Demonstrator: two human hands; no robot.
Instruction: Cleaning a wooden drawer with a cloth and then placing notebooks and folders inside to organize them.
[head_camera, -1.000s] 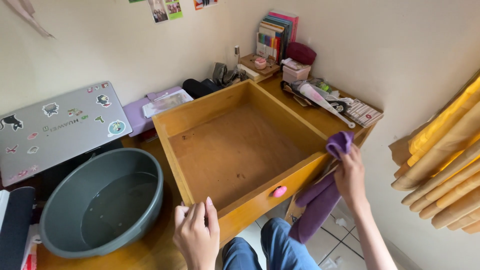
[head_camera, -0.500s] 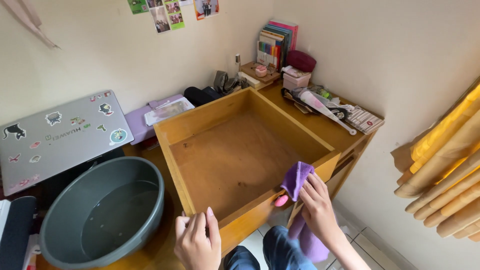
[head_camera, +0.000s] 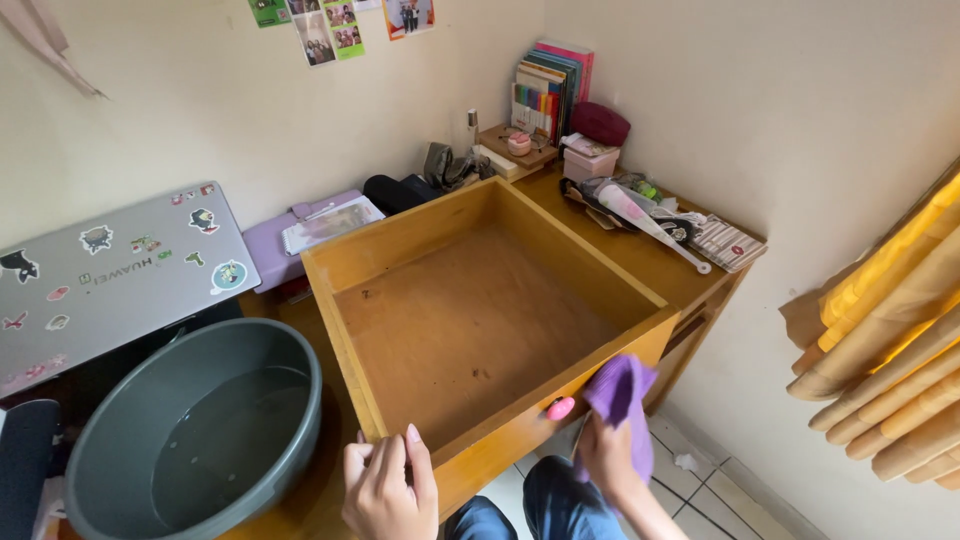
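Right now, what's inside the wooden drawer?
The wooden drawer shows only a bare bottom with a few dark specks. Its near inner wall is hidden from this angle. The right hand presses a purple cloth on its front; the left hand steadies the corner.

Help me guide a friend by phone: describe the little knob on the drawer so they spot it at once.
Find the big empty wooden drawer resting on the desk. On its front panel, facing the person, sits the knob: small, round and pink, just left of the purple cloth held in the right hand. It is the only pink spot on that panel.
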